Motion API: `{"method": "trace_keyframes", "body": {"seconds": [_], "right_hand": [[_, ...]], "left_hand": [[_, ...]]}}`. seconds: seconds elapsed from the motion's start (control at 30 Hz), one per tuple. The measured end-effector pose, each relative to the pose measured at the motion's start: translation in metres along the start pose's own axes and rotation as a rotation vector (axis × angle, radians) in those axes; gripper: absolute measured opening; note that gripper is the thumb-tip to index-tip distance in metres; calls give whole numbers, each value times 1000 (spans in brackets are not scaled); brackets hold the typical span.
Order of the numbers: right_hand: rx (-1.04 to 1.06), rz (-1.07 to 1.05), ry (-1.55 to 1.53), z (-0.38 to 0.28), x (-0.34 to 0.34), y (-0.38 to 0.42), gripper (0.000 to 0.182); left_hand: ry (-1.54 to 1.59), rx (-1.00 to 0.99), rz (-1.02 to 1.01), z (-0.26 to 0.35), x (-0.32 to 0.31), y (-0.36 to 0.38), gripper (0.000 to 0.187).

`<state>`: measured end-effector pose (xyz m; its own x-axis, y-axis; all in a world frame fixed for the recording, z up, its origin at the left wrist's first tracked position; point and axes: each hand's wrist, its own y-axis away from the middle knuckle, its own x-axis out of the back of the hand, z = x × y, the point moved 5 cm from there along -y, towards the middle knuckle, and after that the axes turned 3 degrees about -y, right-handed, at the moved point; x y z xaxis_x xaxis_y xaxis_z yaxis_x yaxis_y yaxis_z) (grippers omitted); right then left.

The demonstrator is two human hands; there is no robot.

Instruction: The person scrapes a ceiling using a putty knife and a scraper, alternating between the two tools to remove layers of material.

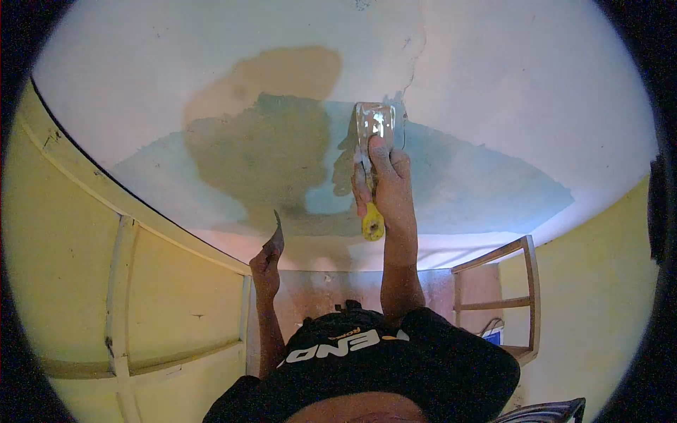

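Note:
My right hand [389,173] is raised in the centre, closed round a scraper [375,121] with a shiny, smeared metal blade and a yellow handle end [373,224]. The blade lies at or close to a pale painted surface [479,77], over the upper edge of a grey-green patch [437,176]. Lower and to the left, my left hand [264,262] is closed on a thin, dark, curved blade [277,229] that points upward, apart from the surface.
A thin crack runs above the scraper. A shadow falls across the patch's left side. Yellow panelled walls [183,296] stand at left and right. A wooden frame with shelves [532,296] is at lower right, near a dark chair back [550,412].

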<state>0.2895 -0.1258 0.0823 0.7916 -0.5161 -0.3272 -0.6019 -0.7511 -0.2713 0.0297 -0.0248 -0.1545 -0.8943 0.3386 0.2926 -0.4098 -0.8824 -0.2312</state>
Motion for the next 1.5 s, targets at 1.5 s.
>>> {"method": "trace_keyframes", "body": {"seconds": [1.5], "right_hand": [[15, 32, -1, -4, -4, -4, 47]], "left_hand": [[52, -37, -1, -3, -5, -6, 25]]}}
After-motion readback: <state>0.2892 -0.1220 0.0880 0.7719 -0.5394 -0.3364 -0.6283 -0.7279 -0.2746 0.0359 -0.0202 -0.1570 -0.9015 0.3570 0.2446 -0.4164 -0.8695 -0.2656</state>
